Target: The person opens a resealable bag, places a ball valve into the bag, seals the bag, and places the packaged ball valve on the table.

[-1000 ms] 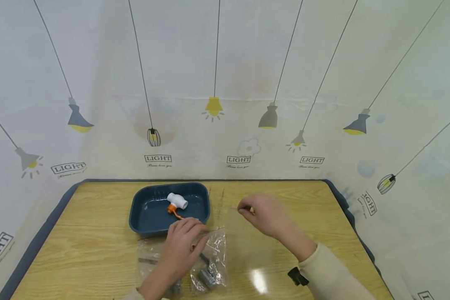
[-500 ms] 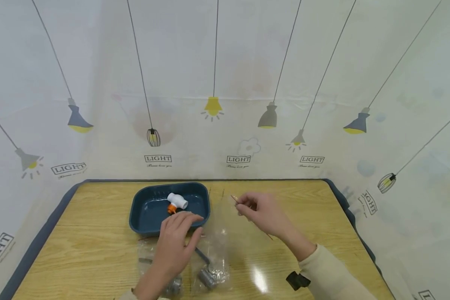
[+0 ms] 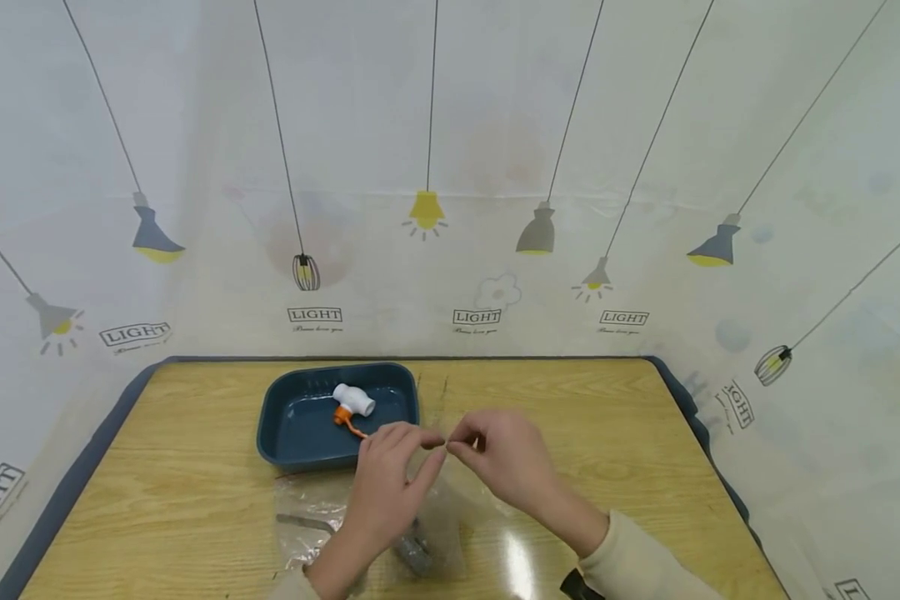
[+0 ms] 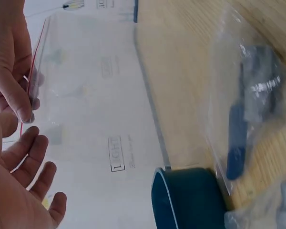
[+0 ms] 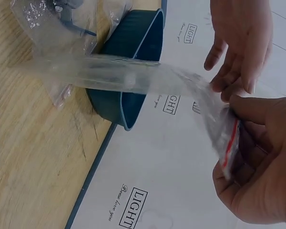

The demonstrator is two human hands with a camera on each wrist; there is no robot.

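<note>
My right hand [image 3: 506,458] pinches the top edge of a clear zip-lock bag [image 5: 128,76], whose red seal line shows in both wrist views. The thin bag hangs down from it and looks to hold nothing. Close beside the bag's upper corner is my left hand [image 3: 390,479], its fingers loosely bent and apart, the thumb and fingertips near the right hand's; whether they touch the bag is hard to tell. Below the left hand lies another clear bag [image 4: 219,95] with a grey fitting with a dark handle [image 4: 262,86] inside, partly hidden in the head view.
A dark blue tray [image 3: 292,421] stands behind the left hand, holding a white valve [image 3: 355,400] with an orange handle [image 3: 342,417]. A further clear bag [image 3: 300,492] with grey parts lies in front of the tray. Printed sheeting [image 3: 420,292] backs the wooden table [image 3: 157,500].
The right hand moved left and nearer with the bag, after lifting it upward. My left hand shifted right, so the two hands' fingertips now almost meet.
</note>
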